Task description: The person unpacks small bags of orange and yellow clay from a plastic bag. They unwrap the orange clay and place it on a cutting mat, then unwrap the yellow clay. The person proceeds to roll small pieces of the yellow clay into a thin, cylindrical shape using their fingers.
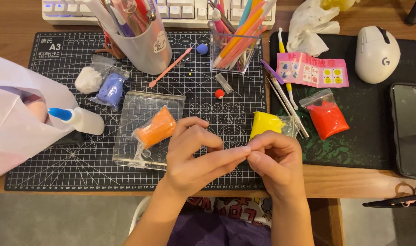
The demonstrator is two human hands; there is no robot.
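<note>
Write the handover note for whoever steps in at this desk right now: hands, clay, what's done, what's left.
Left hand and right hand: fingertips pinched together over the cutting mat; whatever they pinch is too small to see.
Yellow clay bag lies just behind the right hand, orange clay bag left of the left hand, red clay bag on the dark pad.
Done: a small red ball sits on the mat.
Left: other bags look unopened; cannot tell more.

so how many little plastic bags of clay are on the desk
4: an orange bag left of the hands, a yellow one just above the right hand, a red one on the black mouse pad, a blue one upper left. More may be hidden.
</note>
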